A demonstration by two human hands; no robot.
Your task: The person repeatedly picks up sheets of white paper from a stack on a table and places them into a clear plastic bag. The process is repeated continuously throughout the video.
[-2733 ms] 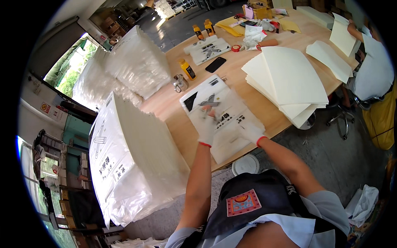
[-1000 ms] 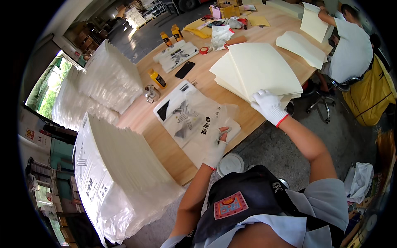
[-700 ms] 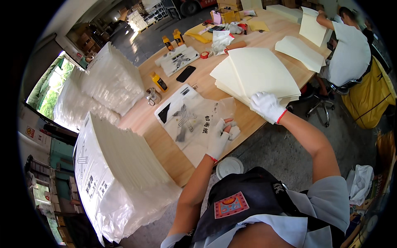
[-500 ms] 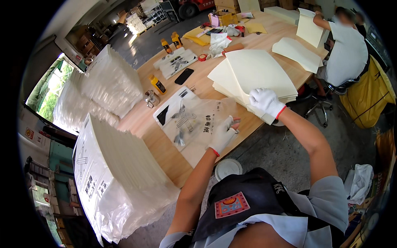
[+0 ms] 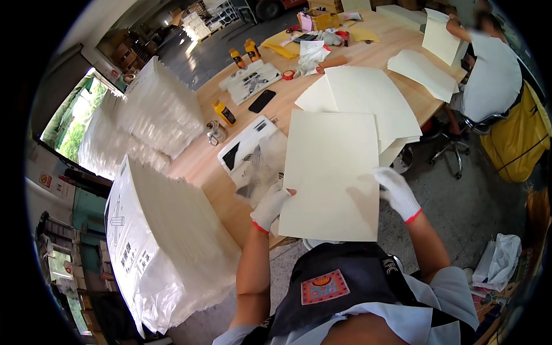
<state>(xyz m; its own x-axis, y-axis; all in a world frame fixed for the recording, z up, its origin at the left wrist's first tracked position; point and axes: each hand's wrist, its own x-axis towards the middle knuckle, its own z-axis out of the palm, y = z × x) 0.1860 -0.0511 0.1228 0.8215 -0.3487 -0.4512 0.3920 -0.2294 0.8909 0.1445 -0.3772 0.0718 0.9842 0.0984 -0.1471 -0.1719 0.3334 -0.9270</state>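
Observation:
A large cream sheet of paper (image 5: 330, 172) is held up in front of me at the table's near edge; whether it is one sheet or several I cannot tell. My left hand (image 5: 271, 208), in a white glove with a red cuff and bare fingertips, pinches its left edge, thumb on the front. At the right edge is my right hand (image 5: 398, 192), gloved too, fingers stretched out and slightly blurred against the paper. Partly behind the paper lies a clear printed plastic bag (image 5: 259, 164), on top of a white printed package (image 5: 230, 156). Beyond, a fanned stack of cream paper (image 5: 374, 95) rests on the table.
Plastic-wrapped paper stacks stand at the left, the nearest one (image 5: 172, 241) beside my left forearm. A yellow bottle (image 5: 224, 113), a metal jar (image 5: 216, 132) and a black phone (image 5: 262, 101) are on the wooden table (image 5: 201, 178). A co-worker (image 5: 491, 75) sits far right, handling paper.
My right hand has brought cream paper from the stack toward me. My left hand has moved from the plastic bag to the paper's left edge.

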